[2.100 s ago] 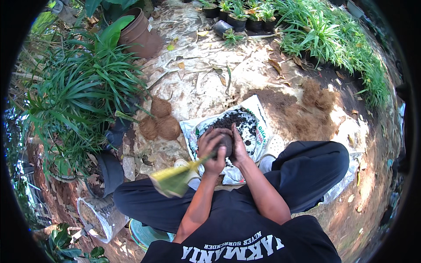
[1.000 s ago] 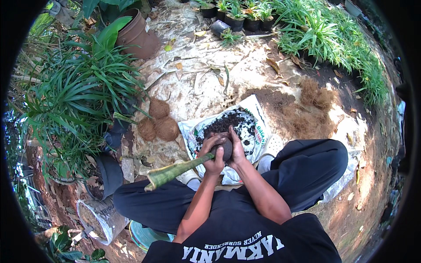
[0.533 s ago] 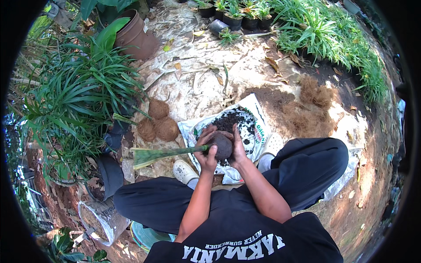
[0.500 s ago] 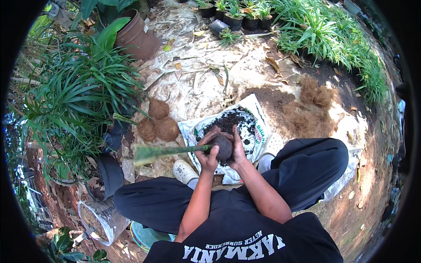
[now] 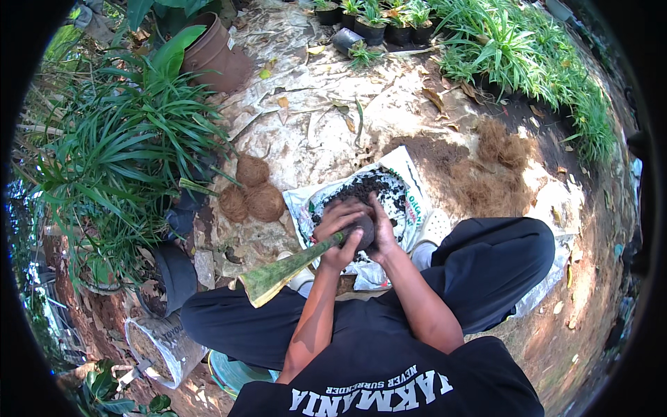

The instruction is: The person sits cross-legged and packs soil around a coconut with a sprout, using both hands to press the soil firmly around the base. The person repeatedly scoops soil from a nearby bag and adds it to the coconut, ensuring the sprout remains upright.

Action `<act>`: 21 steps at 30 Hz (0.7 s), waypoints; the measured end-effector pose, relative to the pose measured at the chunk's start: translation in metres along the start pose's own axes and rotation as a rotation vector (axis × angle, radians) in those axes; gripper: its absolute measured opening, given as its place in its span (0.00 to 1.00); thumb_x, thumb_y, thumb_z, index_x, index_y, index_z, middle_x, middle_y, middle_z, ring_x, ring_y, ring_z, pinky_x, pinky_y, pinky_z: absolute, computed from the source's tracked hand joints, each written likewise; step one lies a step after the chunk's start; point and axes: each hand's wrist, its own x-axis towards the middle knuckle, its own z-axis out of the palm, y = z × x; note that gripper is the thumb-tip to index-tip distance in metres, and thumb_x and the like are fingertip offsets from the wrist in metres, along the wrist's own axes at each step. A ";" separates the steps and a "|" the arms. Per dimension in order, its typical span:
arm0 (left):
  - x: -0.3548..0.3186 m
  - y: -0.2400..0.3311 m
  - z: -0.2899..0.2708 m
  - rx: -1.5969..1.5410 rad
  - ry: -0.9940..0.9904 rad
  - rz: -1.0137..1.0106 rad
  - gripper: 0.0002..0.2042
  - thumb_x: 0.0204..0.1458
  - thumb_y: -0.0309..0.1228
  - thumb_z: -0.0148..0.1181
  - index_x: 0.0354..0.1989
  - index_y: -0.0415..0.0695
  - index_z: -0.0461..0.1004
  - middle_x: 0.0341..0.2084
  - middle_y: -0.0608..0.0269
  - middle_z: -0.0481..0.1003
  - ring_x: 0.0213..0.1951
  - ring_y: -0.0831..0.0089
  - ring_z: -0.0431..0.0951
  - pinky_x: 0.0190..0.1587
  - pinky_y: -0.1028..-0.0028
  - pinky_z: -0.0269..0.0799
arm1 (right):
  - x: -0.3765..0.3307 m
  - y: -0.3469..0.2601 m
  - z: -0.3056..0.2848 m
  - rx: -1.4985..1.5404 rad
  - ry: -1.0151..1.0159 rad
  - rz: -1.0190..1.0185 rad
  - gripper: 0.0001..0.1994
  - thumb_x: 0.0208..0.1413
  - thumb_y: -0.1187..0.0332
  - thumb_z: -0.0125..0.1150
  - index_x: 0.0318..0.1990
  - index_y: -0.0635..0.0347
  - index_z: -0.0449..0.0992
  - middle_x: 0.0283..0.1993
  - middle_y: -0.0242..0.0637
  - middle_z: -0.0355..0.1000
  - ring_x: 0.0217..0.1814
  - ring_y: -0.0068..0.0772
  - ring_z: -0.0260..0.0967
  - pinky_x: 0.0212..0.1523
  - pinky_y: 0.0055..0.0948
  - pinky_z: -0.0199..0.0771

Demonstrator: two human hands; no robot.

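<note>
Between my two hands is a dark ball of soil (image 5: 365, 240) with a thick green leaf cutting (image 5: 283, 271) rising out of it. The leaf is mottled, broad and cut off at its end, and it slants toward my left knee. My left hand (image 5: 339, 240) wraps the ball's left side, its thumb by the base of the leaf. Cupped against the other side is my right hand (image 5: 381, 236), fingers pointing away from me. Below them lies a flattened white sack (image 5: 406, 170) bearing loose dark soil (image 5: 368, 184). The ball's underside is hidden.
Several brown fibre-wrapped balls (image 5: 264, 203) sit left of the sack, and loose brown fibre (image 5: 493, 184) lies to the right. A brown pot (image 5: 217, 59), leafy plants (image 5: 125, 146) and an open bag (image 5: 163, 347) stand on the left. Small potted plants (image 5: 372, 28) line the far side.
The leaf cutting has swung its cut end toward me and rightward as the soil ball turned in my hands. Both hands have shifted slightly right, still around the ball.
</note>
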 end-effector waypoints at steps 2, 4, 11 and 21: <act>-0.004 -0.007 0.000 -0.065 -0.131 -0.035 0.14 0.45 0.34 0.58 0.31 0.33 0.79 0.36 0.50 0.81 0.48 0.54 0.79 0.62 0.54 0.62 | 0.003 0.004 -0.004 0.026 0.155 0.080 0.24 0.65 0.44 0.46 0.49 0.55 0.75 0.45 0.37 0.76 0.42 0.31 0.76 0.47 0.35 0.78; -0.012 -0.012 0.004 -0.107 -0.024 -0.029 0.14 0.46 0.34 0.56 0.30 0.33 0.78 0.32 0.50 0.80 0.43 0.55 0.80 0.62 0.53 0.63 | 0.004 0.007 -0.004 -0.031 0.128 0.119 0.24 0.64 0.45 0.48 0.49 0.57 0.73 0.44 0.39 0.76 0.40 0.32 0.76 0.45 0.35 0.78; -0.015 -0.006 0.010 -0.118 0.332 -0.266 0.16 0.51 0.39 0.55 0.36 0.36 0.79 0.41 0.50 0.79 0.50 0.58 0.76 0.61 0.57 0.61 | 0.002 0.002 0.009 -0.031 0.007 -0.151 0.34 0.59 0.35 0.48 0.52 0.61 0.73 0.49 0.40 0.76 0.50 0.34 0.74 0.56 0.35 0.72; -0.012 -0.018 0.008 -0.099 0.013 -0.086 0.12 0.47 0.32 0.57 0.31 0.34 0.79 0.31 0.50 0.80 0.40 0.57 0.81 0.50 0.63 0.73 | 0.009 0.010 0.001 -0.235 0.353 0.151 0.33 0.62 0.36 0.45 0.50 0.62 0.73 0.43 0.40 0.75 0.38 0.33 0.76 0.42 0.35 0.78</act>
